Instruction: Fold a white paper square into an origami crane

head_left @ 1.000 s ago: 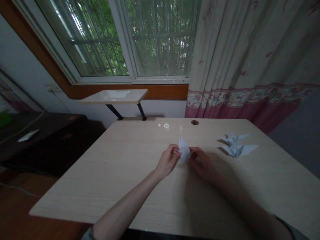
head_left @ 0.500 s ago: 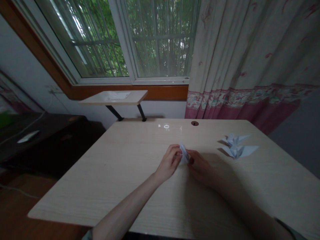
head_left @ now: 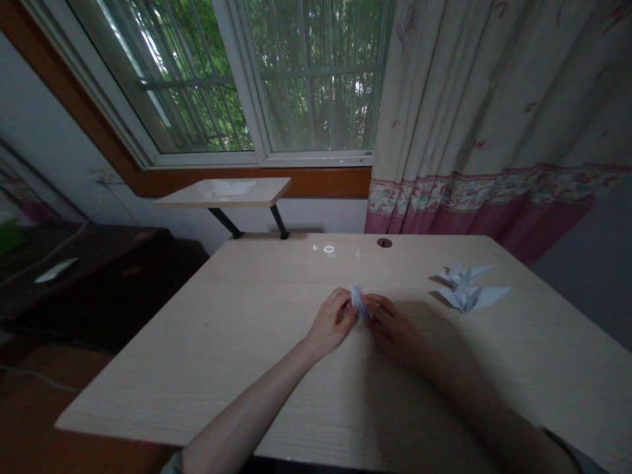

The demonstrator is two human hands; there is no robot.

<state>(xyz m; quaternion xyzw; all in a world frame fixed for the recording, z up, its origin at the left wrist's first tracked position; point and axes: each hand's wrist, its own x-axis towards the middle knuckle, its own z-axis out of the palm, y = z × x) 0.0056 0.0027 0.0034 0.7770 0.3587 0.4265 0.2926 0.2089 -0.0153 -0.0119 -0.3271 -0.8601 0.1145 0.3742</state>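
Note:
A small folded piece of white paper (head_left: 359,302) is held between my two hands, just above the middle of the desk. My left hand (head_left: 334,320) pinches its left side, fingers curled. From the right, my right hand (head_left: 394,328) grips the paper's lower right edge with thumb and fingertips. Part of the paper is covered by my fingers, so its full shape is hidden. To the right, a folded paper crane (head_left: 469,299) with spread wings rests on the desk, and another paper crane (head_left: 459,273) sits right behind it.
The pale wooden desk (head_left: 237,342) has a round cable hole (head_left: 384,243) near its back edge. At the back left, a raised shelf (head_left: 266,191) on black legs carries white paper (head_left: 234,187). A curtain (head_left: 444,131) hangs behind the desk; a dark table (head_left: 123,263) stands left.
The folded paper has shifted slightly left and tilted differently between my hands. My right fingers have moved a little left along its edge. The cranes have stayed put.

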